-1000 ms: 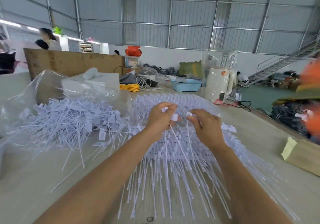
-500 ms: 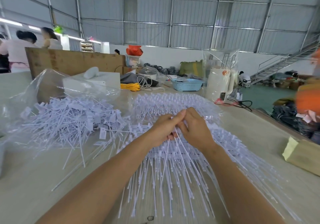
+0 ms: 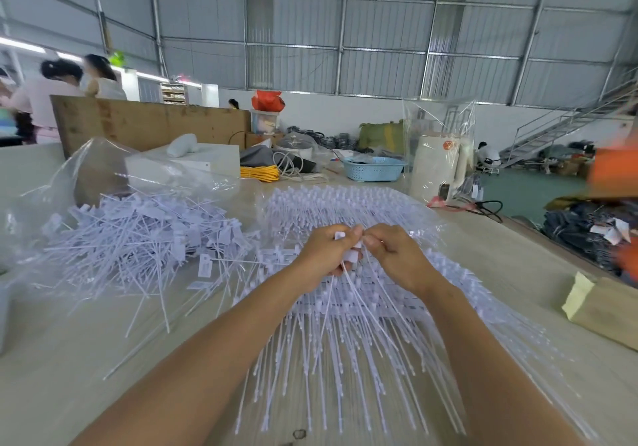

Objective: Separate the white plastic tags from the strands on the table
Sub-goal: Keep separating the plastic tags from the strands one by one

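Note:
A wide sheet of joined white plastic strands (image 3: pixel 345 352) fans across the table in front of me. My left hand (image 3: pixel 324 256) and my right hand (image 3: pixel 397 259) meet above its middle, fingertips touching. The left hand grips several white tags (image 3: pixel 350 256) with their thin strands trailing down and to the right. The right hand's thumb and forefinger pinch a tag at the top of that bunch. A loose heap of separated tags (image 3: pixel 138 238) lies to the left.
A clear plastic bag (image 3: pixel 103 173) stands behind the loose heap, with a white box (image 3: pixel 193 162), yellow cord (image 3: pixel 259 173) and blue basket (image 3: pixel 374 169) farther back. A cardboard box (image 3: pixel 607 311) sits at the right table edge. People stand far left.
One second ago my hands were apart, each holding tags. They came together over the sheet and have stayed joined, shifting slightly as the right fingers work at the bunch.

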